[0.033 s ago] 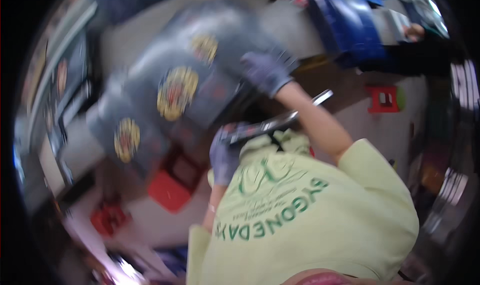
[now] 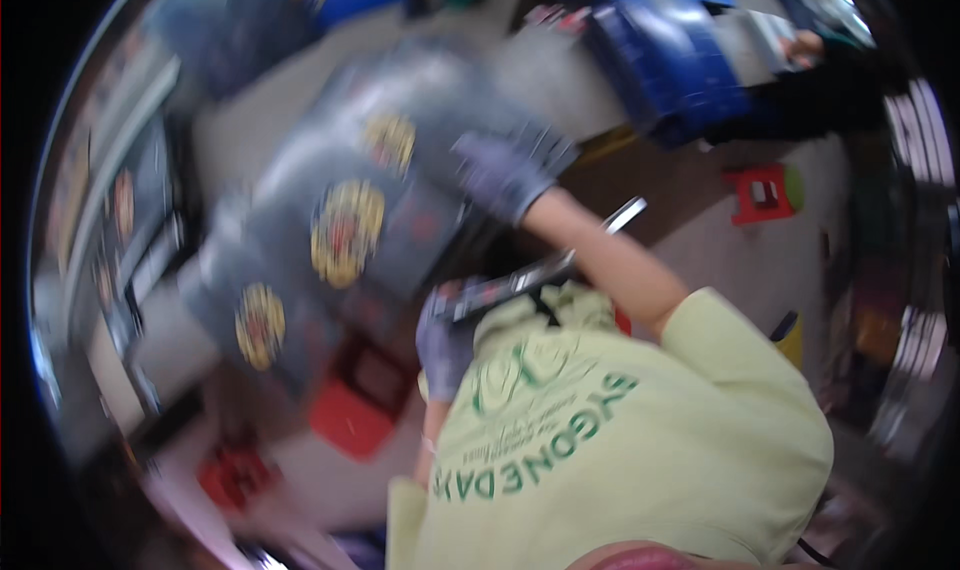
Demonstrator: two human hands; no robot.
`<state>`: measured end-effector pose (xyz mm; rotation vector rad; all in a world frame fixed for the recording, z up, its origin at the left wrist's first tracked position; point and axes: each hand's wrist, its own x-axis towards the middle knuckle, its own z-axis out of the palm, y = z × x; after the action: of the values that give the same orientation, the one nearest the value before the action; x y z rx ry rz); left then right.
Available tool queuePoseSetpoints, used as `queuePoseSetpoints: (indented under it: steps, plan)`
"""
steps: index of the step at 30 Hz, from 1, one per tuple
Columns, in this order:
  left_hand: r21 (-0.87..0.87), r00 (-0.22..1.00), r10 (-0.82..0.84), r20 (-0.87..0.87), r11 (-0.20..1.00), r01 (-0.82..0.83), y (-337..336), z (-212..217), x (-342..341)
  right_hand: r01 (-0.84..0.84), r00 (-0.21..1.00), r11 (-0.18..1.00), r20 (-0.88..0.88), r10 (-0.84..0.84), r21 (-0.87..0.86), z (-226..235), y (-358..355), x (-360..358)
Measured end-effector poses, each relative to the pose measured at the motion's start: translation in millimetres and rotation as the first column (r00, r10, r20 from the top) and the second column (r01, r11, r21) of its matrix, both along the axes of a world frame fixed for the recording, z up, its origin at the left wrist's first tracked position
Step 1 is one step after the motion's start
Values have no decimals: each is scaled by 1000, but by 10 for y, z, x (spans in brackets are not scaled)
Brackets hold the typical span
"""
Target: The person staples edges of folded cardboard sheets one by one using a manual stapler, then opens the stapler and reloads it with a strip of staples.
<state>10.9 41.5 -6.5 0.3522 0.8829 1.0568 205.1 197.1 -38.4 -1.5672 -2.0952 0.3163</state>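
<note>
A grey, shiny sheet-like covering or garment with round yellow prints lies across the work surface ahead of me; blur hides its exact kind. On its right part rests my gloved right hand, fingers seemingly stretched out, their tips smeared. Close to my body, my gloved left hand is closed around the left end of a long, narrow black-and-silver object. This object slants up to the right, passing beneath my right forearm. Its kind cannot be made out, and the left fingertips are partly hidden.
Red plastic stools stand on the floor at lower left, further left and at right. A shiny dark blue bundle lies at the far right, near another person's hand. Metal-edged equipment borders the left side.
The view has turned slightly, so the grey material and stools at left appear lower. Both hands keep nearly the same places relative to my body, the right still on the grey material.
</note>
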Motion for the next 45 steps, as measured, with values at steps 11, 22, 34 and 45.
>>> queuePoseSetpoints:
  steps: [11, 22, 34, 45]
  plan:
    - [-67, 925, -374, 64, 924, 378, 471, -500, 73, -267, 961, 956, -37, 273, 123, 423, -1145, -189]
    - [-149, 549, -830, 98, 533, 833, 416, -602, 114, 276, 961, 959, 8, -277, 65, 351, -2146, -773]
    - [-175, 309, -948, 77, 293, 940, 138, -665, -149, 511, 781, 858, -440, -443, 42, 483, -2851, -832]
    - [-215, 379, -907, 183, 339, 916, -73, -396, 49, 853, 320, 472, -492, -810, -222, 486, -3639, -587]
